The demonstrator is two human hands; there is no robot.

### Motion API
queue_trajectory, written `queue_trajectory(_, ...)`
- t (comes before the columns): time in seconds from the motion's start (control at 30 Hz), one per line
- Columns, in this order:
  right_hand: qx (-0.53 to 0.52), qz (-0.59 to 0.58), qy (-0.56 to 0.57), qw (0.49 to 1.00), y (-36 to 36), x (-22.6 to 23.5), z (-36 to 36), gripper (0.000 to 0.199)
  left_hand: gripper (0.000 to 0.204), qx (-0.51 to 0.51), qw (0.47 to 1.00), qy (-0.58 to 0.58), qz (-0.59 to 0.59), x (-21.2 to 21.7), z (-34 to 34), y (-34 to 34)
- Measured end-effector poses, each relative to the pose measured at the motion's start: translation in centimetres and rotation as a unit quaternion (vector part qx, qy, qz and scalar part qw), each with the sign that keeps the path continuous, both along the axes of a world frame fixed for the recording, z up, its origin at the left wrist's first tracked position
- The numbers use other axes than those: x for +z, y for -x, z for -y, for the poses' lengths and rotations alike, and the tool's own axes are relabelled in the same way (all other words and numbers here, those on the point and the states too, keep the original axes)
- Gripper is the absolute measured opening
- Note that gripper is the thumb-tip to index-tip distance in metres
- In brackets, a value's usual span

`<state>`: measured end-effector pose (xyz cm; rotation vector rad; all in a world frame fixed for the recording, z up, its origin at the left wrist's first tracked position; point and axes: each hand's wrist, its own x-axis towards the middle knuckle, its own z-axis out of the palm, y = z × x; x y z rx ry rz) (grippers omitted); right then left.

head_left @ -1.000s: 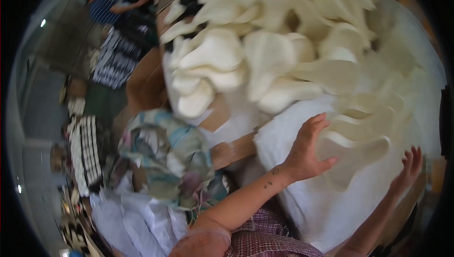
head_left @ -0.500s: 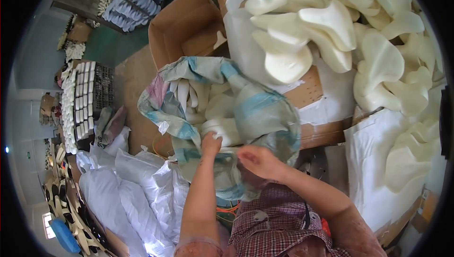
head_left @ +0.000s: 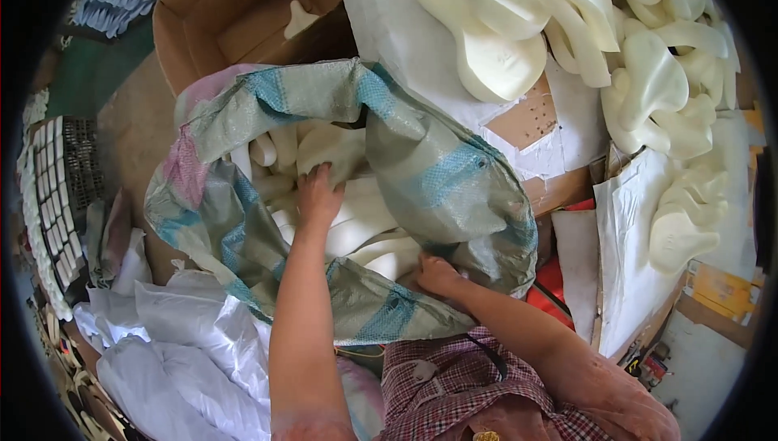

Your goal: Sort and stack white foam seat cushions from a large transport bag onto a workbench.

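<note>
Since half a second ago the left hand (head_left: 318,195) has pushed deeper into the one woven sack (head_left: 438,181), fingers spread flat on the pale foam pieces (head_left: 356,222) inside; several show, too overlapped to count. One right hand (head_left: 438,276) is closed on the sack's near rim. One open cardboard box (head_left: 219,19) stands just beyond the sack. On the counter (head_left: 535,117) a heap of foam shapes (head_left: 648,76) crowds the right edge, with little free room around the sack.

Foam pieces (head_left: 356,222) in the sack (head_left: 438,173), cardboard box (head_left: 235,11) behind it.
</note>
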<state>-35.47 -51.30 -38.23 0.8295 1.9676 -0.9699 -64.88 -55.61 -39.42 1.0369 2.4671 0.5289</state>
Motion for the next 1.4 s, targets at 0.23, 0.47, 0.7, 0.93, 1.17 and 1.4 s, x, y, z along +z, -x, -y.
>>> queue_trajectory(0.23, -0.133, -0.068, 0.016, 0.989, -10.8, -6.6, 1.1, 0.043, 0.085, -0.046, 0.962, 0.241, 0.122, -1.4, -4.1, -1.7)
queue_trajectory(0.47, -0.649, 0.13, 0.39, 0.641, -9.0, 0.3, 3.7, 0.052, 0.062, -0.077, 0.978, 0.18, 0.068, 0.4, 2.4, -1.6)
queue_trajectory(0.7, -0.544, 0.16, 0.278, 0.776, -4.6, 4.1, 3.9, 0.068, 0.049, -0.022, 0.991, 0.129, 0.043, 3.4, 5.8, -3.2)
queue_trajectory(0.93, -0.454, -0.023, 0.028, 0.89, -2.9, 1.8, 4.3, 0.09, 0.086, -0.055, 0.985, 0.132, 0.098, 3.9, 9.2, -0.5)
queue_trajectory(1.17, -0.562, 0.184, 0.299, 0.749, -1.2, 4.2, -1.1, 0.078, 0.063, -0.047, 0.971, 0.212, 0.103, 5.7, 6.0, -2.3)
queue_trajectory(1.4, -0.55, -0.074, 0.249, 0.794, -1.4, 12.3, 0.6, 0.087, 0.05, -0.053, 0.995, 0.082, 0.024, 17.8, 7.2, -3.7)
